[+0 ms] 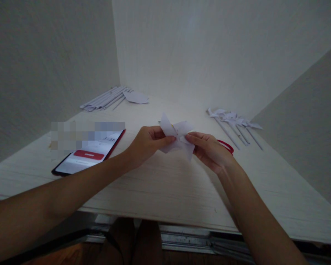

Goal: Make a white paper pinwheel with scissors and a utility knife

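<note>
Both of my hands hold a white folded paper pinwheel head (177, 137) just above the pale wooden table (165, 184). My left hand (147, 143) pinches its left side with fingers and thumb. My right hand (209, 151) grips its right side from below. The paper's pointed flaps stick up and down between the two hands.
A phone (89, 152) with a lit screen lies at the left. Rolled paper sticks and a paper sheet (110, 97) lie at the back left. Finished paper pinwheels on sticks (234, 123) lie at the right. A red ring-shaped object (227, 145) peeks out behind my right hand. White walls enclose the table.
</note>
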A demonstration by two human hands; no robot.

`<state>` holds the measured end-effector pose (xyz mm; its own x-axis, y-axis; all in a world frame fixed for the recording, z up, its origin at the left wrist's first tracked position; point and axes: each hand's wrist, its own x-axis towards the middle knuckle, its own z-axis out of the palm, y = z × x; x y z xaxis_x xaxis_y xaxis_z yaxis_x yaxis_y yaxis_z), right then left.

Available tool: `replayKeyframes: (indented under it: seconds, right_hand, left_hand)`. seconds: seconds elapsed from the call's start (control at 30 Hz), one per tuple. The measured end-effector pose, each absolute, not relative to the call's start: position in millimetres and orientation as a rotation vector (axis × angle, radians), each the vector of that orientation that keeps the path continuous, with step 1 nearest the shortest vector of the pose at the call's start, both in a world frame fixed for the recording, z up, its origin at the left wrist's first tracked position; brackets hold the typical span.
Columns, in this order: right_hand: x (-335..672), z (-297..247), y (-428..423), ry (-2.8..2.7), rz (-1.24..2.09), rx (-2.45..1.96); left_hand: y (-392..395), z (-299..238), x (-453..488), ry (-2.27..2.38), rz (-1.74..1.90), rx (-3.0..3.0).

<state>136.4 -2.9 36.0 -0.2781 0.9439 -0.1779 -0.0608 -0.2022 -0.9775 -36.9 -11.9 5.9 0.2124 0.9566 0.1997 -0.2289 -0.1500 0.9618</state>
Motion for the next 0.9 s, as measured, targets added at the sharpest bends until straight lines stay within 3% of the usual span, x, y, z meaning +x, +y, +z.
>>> replayKeyframes:
  seconds: [0.13, 0.57, 0.9]
  right_hand:
    - [136.3, 32.9, -2.5, -1.275, 1.282, -1.208]
    - [136.6, 26.7, -3.0, -1.543, 0.879, -1.238]
    - [139.0, 38.9, -7.7, -1.503, 1.29, -1.106]
  left_hand:
    - [-12.0, 5.5, -35.8, 0.816, 1.302, 1.346]
    - [-12.5, 9.5, -34.6, 0.963, 1.393, 1.348]
    - [-10.1, 4.0, -35.6, 0.864, 1.386, 1.293]
